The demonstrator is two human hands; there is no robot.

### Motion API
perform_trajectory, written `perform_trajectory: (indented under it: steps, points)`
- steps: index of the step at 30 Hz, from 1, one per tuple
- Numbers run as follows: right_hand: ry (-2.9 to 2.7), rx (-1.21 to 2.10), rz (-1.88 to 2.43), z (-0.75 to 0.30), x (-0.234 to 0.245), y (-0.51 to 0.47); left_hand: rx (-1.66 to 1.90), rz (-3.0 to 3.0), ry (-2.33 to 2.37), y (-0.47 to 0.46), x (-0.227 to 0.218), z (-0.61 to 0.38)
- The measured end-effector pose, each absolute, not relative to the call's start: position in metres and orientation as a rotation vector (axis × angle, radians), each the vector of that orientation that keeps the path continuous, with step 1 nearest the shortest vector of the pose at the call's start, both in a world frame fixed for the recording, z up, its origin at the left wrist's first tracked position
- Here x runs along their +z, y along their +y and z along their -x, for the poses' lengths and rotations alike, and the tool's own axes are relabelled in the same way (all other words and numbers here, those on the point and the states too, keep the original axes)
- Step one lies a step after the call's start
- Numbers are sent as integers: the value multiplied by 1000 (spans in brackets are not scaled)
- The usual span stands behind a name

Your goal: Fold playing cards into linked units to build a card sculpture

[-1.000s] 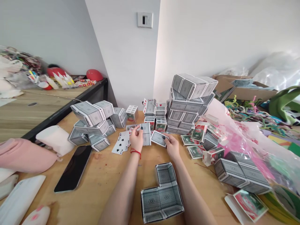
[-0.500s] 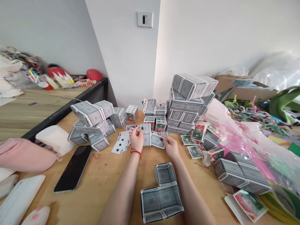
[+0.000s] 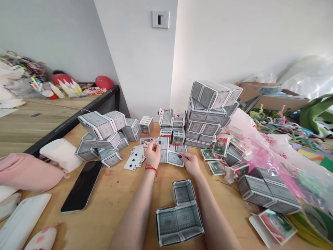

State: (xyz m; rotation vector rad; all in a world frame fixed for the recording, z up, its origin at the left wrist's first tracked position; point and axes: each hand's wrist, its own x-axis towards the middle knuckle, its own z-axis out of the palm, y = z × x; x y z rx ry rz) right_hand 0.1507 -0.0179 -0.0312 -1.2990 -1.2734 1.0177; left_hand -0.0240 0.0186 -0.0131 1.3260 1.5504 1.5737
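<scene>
My left hand (image 3: 153,152) pinches the left side of a grey-backed piece of joined playing cards (image 3: 163,150), held up over the table. A single grey-backed playing card (image 3: 174,158) meets that piece's lower right side; my right hand (image 3: 191,164) has its right end between thumb and finger. Whether the two are fixed together I cannot tell. Face-up spade cards (image 3: 134,158) lie just left of my left hand. Between my forearms sits an open L-shaped box made of cards (image 3: 179,222), its hollow side up.
Stacked card blocks stand at left (image 3: 100,132) and right (image 3: 208,118). Card packs (image 3: 218,168) lie right of my hand. A black phone (image 3: 82,187), a pink pouch (image 3: 31,172) and a roll of tape (image 3: 312,224) are around the edges.
Hardly anything differs. The held card piece and single card have shifted very slightly, and the single card is tilted a little differently. Both hands keep their grip.
</scene>
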Motion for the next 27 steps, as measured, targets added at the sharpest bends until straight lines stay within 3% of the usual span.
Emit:
perform_trajectory:
  steps: [27]
  points:
    - [-1364,1051,1310,-152,-27,-20,1502,-1414,1558,8,-16,0]
